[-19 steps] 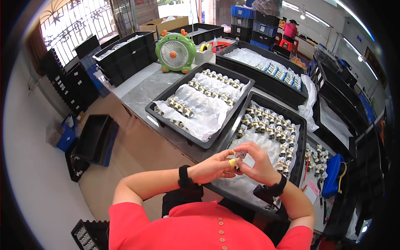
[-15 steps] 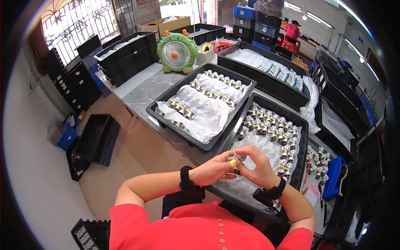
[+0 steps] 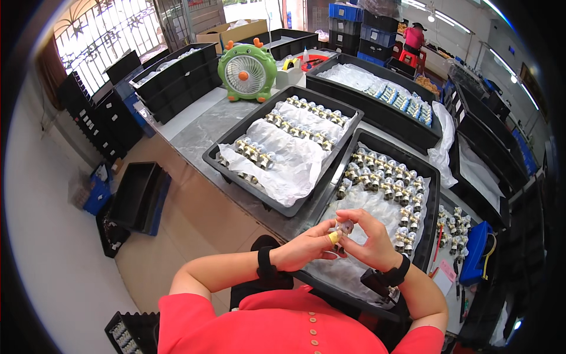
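Both hands meet over the near part of a black tray [image 3: 433,194] lined with white plastic sheet. Between their fingertips is a small figurine [image 3: 347,227] with a rounded greyish head; its lower part is mostly covered by fingers. My left hand [image 3: 302,248] pinches it from the left, yellow tape wrapped on one digit. On the other side, my right hand [image 3: 375,243] grips it with thumb and fingers curled round. Similar figurines [image 3: 386,177] stand in rows along the tray's far and right sides.
A second black tray [image 3: 289,206] with figurine rows lies to the left, behind it a green fan [image 3: 246,72]. Loose figurines [image 3: 455,227] and a blue case [image 3: 476,253] are at right. Farther back, another tray [image 3: 383,124] holds blue-and-white pieces. A person [image 3: 414,38] sits in the distance.
The figurine's head shows more clearly between my fingers, which have shifted slightly around it. The whole view has moved a little; the trays look unchanged.
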Motion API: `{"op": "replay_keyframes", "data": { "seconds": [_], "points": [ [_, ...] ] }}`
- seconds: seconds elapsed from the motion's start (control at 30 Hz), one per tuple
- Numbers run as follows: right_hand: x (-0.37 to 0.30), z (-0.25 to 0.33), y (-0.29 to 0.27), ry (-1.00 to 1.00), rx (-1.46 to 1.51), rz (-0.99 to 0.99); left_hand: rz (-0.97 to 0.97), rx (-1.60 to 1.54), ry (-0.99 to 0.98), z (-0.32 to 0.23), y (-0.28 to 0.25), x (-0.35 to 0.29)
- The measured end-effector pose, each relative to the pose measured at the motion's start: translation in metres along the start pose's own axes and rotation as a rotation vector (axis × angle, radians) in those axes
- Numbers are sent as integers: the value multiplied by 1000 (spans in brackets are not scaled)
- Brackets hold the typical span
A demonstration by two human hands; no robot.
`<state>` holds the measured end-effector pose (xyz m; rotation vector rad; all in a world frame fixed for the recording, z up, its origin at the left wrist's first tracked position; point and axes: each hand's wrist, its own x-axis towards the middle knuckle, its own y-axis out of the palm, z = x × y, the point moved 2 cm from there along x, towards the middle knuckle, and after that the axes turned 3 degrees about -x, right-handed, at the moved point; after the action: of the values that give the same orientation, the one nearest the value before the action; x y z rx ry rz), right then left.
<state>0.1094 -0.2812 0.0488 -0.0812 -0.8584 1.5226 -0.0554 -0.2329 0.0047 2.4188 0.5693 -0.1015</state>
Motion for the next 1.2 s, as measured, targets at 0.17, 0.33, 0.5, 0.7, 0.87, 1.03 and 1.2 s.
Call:
{"op": "replay_keyframes", "data": {
  "seconds": [0.17,0.33,0.5,0.7,0.87,1.03,1.2],
  "points": [
    [-1,0,0,15,12,6,25,-45,4,-1,1,-2],
    [0,-1,1,35,21,1,24,-86,7,-2,1,-2],
    [-2,-4,3,71,50,6,35,-158,15,-3,2,-3],
    [-2,-6,2,106,56,48,42,-202,16,-1,0,-1],
    [-2,-6,0,102,52,84,71,-234,47,2,-4,0],
    [-1,-6,1,73,31,107,70,-230,73,1,-6,2],
    [-1,-5,2,51,-8,133,71,-264,99,-1,-4,1]
  ]
}}
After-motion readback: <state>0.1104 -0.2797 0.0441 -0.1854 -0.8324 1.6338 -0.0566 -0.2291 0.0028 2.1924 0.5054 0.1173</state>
